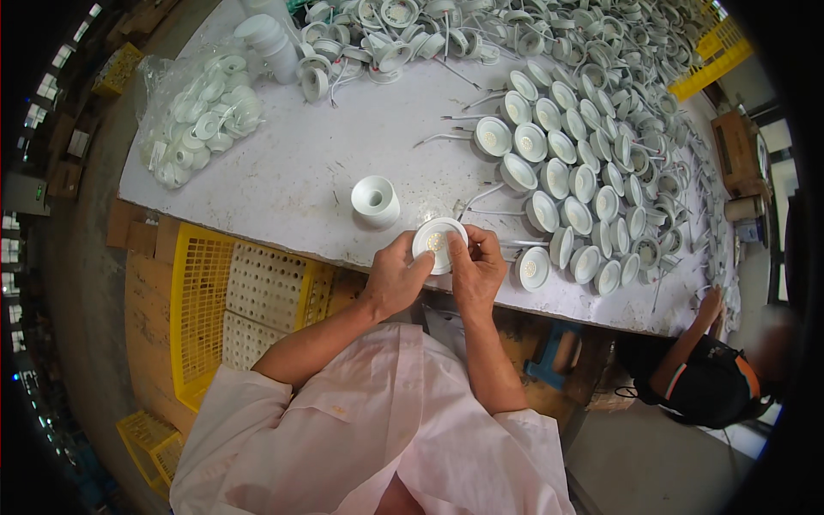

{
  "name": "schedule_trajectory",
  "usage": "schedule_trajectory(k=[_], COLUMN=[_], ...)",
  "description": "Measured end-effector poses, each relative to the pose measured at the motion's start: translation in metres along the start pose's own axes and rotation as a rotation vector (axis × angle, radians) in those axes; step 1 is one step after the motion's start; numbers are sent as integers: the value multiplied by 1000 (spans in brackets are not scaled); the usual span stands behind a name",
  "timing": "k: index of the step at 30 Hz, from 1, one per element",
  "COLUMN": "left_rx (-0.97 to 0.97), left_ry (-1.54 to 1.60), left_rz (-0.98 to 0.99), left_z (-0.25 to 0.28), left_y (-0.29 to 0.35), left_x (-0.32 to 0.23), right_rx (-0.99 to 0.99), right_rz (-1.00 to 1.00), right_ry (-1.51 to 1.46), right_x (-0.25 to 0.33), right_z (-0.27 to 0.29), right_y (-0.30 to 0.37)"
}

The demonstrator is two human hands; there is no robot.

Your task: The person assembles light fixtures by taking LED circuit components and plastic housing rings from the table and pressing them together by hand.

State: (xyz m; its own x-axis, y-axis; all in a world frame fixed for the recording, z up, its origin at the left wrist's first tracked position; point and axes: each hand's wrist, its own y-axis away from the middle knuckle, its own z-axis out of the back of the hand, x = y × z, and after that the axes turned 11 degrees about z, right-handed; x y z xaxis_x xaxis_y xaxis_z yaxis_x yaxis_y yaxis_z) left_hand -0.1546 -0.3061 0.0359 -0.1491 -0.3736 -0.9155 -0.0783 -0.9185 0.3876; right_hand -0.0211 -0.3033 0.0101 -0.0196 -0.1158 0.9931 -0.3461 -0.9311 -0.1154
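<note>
Between both hands I hold a round white LED downlight (440, 238) with a dotted yellowish centre, just over the table's near edge. My left hand (397, 276) grips its left side, thumb on the lower rim. Around its right side close the fingers of my right hand (477, 268), the thumb pressing on its face. A short stack of white rings (375, 202) stands on the table just beyond my left hand. To the right of my right hand, rows of similar white downlights (533, 268) lie with their wires trailing.
A clear plastic bag of white rings (206, 120) lies at the table's left. Loose lamp housings (395, 56) heap along the back, beside a white stack (270, 43). A yellow crate (202, 343) stands below the table at left. Another person (695, 369) works at the right.
</note>
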Motion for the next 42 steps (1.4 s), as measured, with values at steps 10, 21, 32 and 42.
schedule_trajectory(k=[10, 21, 32, 42], left_rx=[-23, 247, 285, 272], left_ry=[-51, 142, 65, -122], left_rz=[-12, -9, 136, 157], left_z=[1, 10, 14, -4], left_y=[-7, -9, -11, -25], left_x=[1, 12, 3, -25], right_rx=[-14, -25, -81, -145], right_rz=[40, 99, -82, 39], right_ry=[27, 75, 7, 53], right_x=[5, -1, 3, 11], right_z=[-1, 6, 11, 44], right_y=[3, 1, 1, -2])
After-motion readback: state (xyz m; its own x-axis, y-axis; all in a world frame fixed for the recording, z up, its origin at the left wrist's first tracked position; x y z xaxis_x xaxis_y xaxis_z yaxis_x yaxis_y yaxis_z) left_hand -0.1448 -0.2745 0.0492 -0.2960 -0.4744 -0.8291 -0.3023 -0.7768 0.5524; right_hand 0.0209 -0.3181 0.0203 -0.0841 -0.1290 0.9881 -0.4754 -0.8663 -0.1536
